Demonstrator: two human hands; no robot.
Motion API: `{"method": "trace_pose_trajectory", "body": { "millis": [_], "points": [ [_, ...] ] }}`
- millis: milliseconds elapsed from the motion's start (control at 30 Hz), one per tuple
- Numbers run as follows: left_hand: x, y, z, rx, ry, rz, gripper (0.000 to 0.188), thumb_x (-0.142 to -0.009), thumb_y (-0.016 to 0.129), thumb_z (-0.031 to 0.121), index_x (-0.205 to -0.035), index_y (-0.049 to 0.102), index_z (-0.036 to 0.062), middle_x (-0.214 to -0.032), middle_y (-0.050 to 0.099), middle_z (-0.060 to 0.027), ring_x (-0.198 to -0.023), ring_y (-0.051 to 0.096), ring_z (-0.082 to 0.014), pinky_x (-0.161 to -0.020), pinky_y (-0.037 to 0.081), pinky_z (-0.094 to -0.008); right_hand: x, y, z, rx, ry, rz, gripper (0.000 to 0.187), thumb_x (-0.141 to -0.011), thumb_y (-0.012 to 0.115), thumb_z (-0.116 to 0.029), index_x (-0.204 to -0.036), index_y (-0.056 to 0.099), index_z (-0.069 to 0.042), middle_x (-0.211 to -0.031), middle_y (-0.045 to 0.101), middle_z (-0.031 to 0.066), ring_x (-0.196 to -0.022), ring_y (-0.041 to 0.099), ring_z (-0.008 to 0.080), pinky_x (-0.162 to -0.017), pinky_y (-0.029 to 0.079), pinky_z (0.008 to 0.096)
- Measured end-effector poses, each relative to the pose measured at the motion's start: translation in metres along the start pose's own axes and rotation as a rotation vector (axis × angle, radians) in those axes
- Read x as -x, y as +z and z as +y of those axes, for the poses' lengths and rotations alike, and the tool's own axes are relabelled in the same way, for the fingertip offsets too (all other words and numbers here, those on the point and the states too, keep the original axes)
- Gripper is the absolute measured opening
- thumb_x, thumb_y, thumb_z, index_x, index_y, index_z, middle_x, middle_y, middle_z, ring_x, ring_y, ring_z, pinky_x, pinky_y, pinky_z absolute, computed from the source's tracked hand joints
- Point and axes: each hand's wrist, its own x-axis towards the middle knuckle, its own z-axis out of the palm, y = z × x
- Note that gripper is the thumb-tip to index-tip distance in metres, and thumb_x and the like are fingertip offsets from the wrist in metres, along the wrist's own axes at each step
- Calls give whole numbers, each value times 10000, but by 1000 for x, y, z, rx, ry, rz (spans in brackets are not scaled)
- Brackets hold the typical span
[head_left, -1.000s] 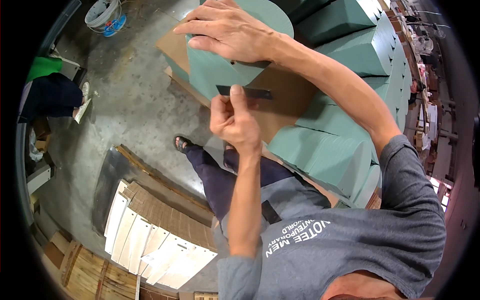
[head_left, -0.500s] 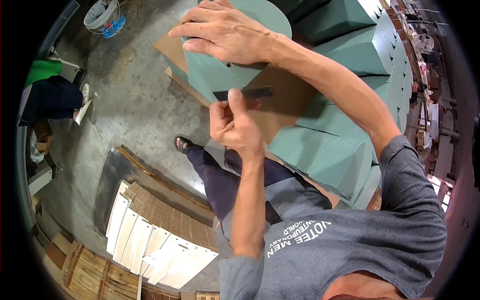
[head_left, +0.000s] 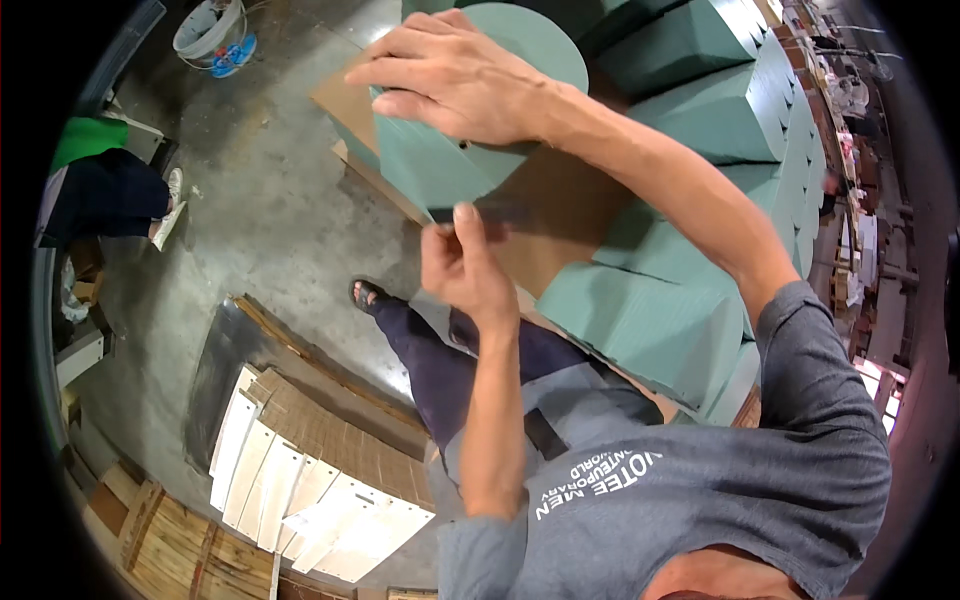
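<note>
My left hand (head_left: 468,265) pinches a thin, flat dark strip (head_left: 490,214), thumb on top; motion blurs its far end, and I cannot make out its kind. It is held just on the near side of a stack of pale green boards (head_left: 425,170) with a rounded top board (head_left: 535,45). My right hand (head_left: 460,80) lies across that top board, fingers and thumb spread toward its left edge. Beside my right palm a small dark hole shows in the green surface. The fingertips reach the edge, and part of the board is hidden under the hand.
More stacks of green boards (head_left: 650,320) stand to the right, with brown cardboard (head_left: 545,210) between. White panels (head_left: 330,510) lean at the lower left near a wooden pallet (head_left: 180,550). A bucket (head_left: 208,28) stands on the floor, and another person's legs (head_left: 110,200) are at left.
My left hand and the dark strip have moved slightly down, toward me, and the strip is more blurred. My right hand stays on the green board, shifted slightly right and down in view.
</note>
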Motion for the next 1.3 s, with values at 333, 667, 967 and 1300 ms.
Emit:
{"method": "trace_pose_trajectory", "body": {
  "millis": [333,667,967,1300],
  "points": [
    [-3,15,12,-24,130,-19,322,-990,696,167,-757,527,23,-678,640,-38,-595,609,-95,-566,484,-227,-3,-6,-3,-29,21,-31,299,-999,570,-363,-1187,697,-167,-1114,660,42,-1098,588,242,-1021,406,452],
    [0,17,14,8,175,-43,303,-990,698,164,-775,542,19,-681,646,-38,-579,609,-103,-570,501,-241,-2,-4,5,-7,-14,-2,298,-992,588,-373,-1175,701,-167,-1129,667,34,-1098,595,239,-1016,413,444],
    [3,5,-1,59,16,-50,310,-1002,666,177,-780,539,2,-680,598,-52,-582,603,-124,-526,513,-273,3,-4,2,-11,24,-19,302,-991,591,-372,-1190,696,-171,-1141,664,31,-1127,581,240,-1029,404,436],
    [-33,-12,14,1,-80,-199,219,-967,693,108,-788,604,20,-656,606,-43,-519,547,-116,-471,405,-260,-1,-3,-2,-6,-3,-42,303,-993,579,-363,-1199,690,-171,-1138,662,31,-1119,591,239,-1016,406,441]
  ]
}}
